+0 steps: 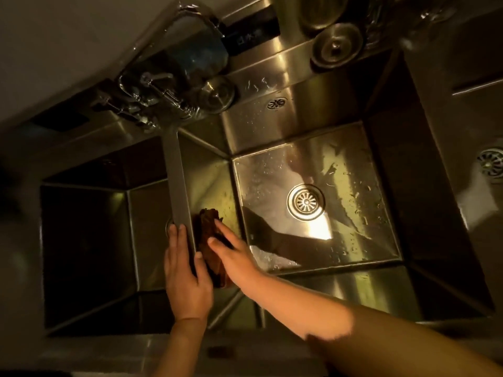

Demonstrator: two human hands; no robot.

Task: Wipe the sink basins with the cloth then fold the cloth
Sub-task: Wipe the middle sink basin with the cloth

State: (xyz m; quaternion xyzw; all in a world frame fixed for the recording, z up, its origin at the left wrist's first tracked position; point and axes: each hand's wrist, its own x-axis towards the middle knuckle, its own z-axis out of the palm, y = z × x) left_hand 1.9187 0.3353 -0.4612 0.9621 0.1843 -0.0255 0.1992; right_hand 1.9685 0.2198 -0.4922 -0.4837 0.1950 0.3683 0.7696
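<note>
In the head view, a steel double sink is seen from above in dim yellow light. The right basin fills the centre and right of the frame; its wet floor carries a round drain. The left basin lies dark at the left of the frame. Between them runs the narrow divider, from the tap area down to the hands.

A dark brown cloth is bunched against the divider's right face, in the lower centre of the frame, inside the right basin. The right hand is laid on it with fingers straight and slightly spread, pressing the cloth to the wall; nothing is pinched. The left hand is set over the top of the divider, fingers extended along the steel and the thumb on the cloth side, relaxed rather than clenched.

In the upper left of the frame a tap and its fittings are seen. A loose strainer plug rests on the ledge at upper centre, and an overflow grille is set in the back wall below it.
</note>
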